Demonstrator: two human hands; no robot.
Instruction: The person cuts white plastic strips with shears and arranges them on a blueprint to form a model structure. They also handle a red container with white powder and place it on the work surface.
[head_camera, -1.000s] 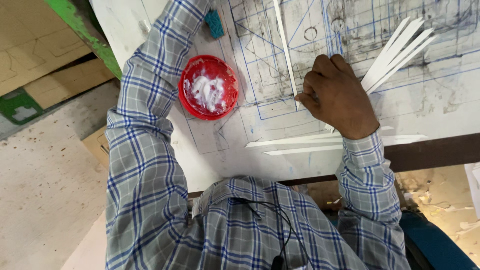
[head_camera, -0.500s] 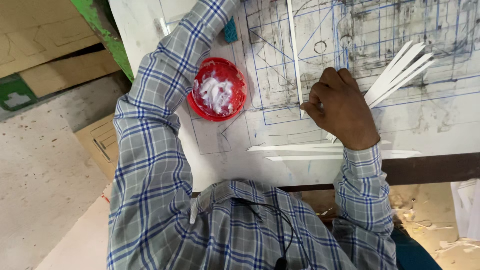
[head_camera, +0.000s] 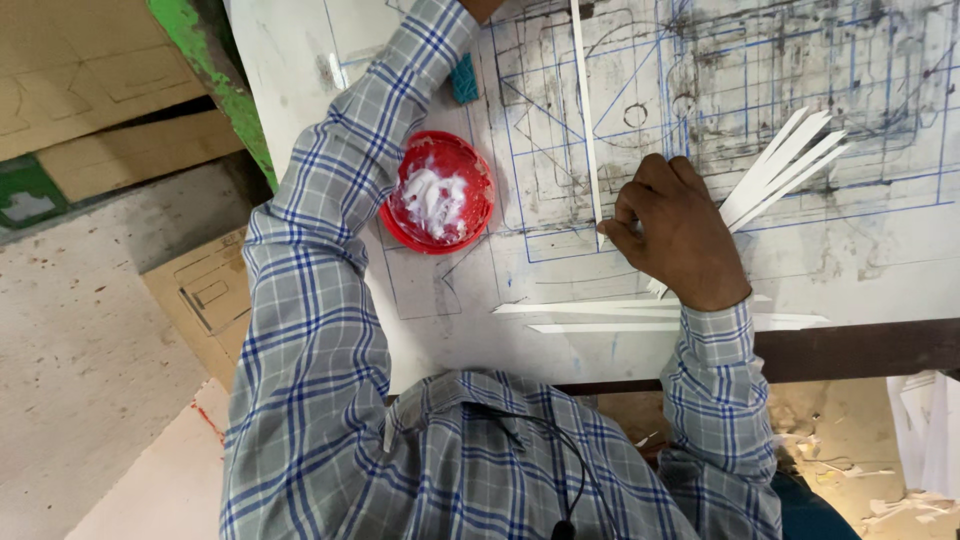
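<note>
A: What does the right hand (head_camera: 680, 235) have?

B: It's curled shut around a fan of thin white flat strips (head_camera: 785, 165), and its fingertips press the lower end of 1 long narrow white strip (head_camera: 585, 110) lying upright across the smudged white drawing board with blue grid lines (head_camera: 880, 240).

A: And the left hand?

B: Cut off at the top edge; I cannot tell its grip. Only the plaid sleeve (head_camera: 330, 230) shows, beside a round red lid holding white paste (head_camera: 437, 192).

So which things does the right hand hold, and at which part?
The right hand grips a bundle of white strips at their lower ends, and its fingertips pinch the long white strip at its near end.
</note>
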